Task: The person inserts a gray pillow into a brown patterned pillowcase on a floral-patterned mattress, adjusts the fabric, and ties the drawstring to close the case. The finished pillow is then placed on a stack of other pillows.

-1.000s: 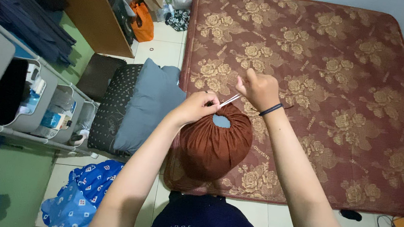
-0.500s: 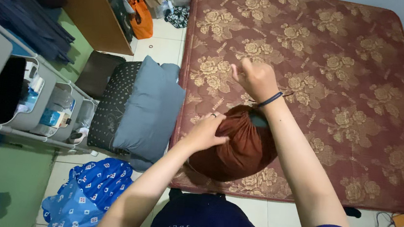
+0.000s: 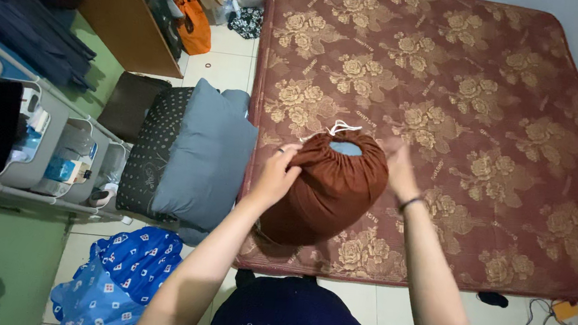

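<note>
Gripping the brown drawstring bag [image 3: 332,188] near its gathered mouth, left hand [image 3: 279,172] clamps the fabric; bag sits on the mattress [image 3: 518,135] edge. Right hand [image 3: 396,167] blurred, apparently open beside it. Steady the neck; white cord [image 3: 340,127] lies loose.

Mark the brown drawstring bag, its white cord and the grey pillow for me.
brown drawstring bag [image 3: 332,188]: head view, on its bulging side.
white cord [image 3: 344,127]: head view, on the loop lying past the bag's gathered mouth.
grey pillow [image 3: 206,154]: head view, on the middle of its cover.
</note>
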